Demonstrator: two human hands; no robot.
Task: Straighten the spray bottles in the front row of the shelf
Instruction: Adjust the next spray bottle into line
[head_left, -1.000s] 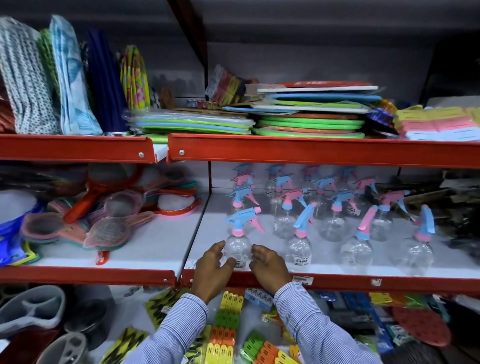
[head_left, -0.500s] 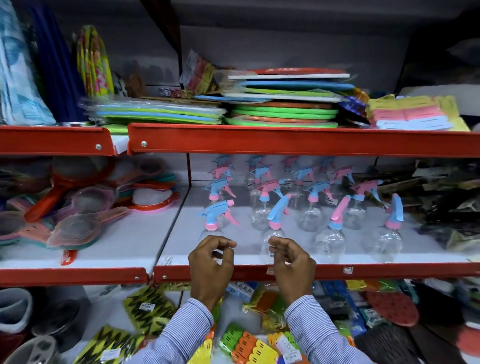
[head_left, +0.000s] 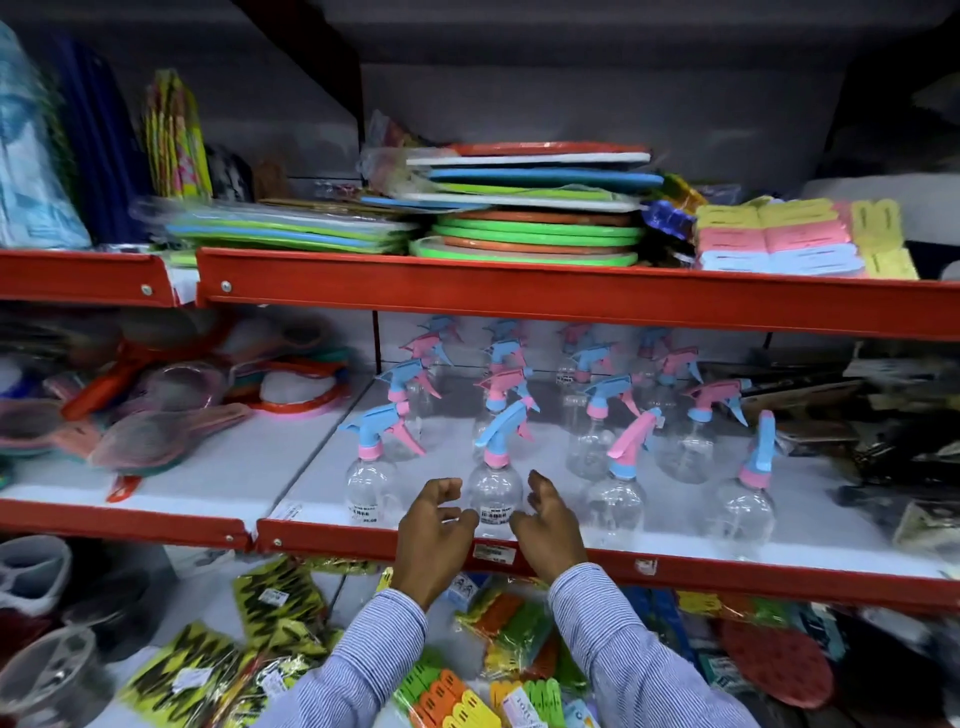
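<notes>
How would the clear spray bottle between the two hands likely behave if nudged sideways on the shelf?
The second front-row bottle looks empty and see-through, so it is probably light and would slide easily on the smooth white shelf. Its trigger head sits high on a narrow neck, so it may tip. Left hand and right hand flank it, apparently open.

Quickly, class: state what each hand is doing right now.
Left hand: open, fingers curled beside the second spray bottle, not gripping.
Right hand: open, on the bottle's other side, holding nothing.

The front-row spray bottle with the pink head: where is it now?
In the head view, the pink-headed bottle stands third from left in the front row, right of the right hand.
</notes>
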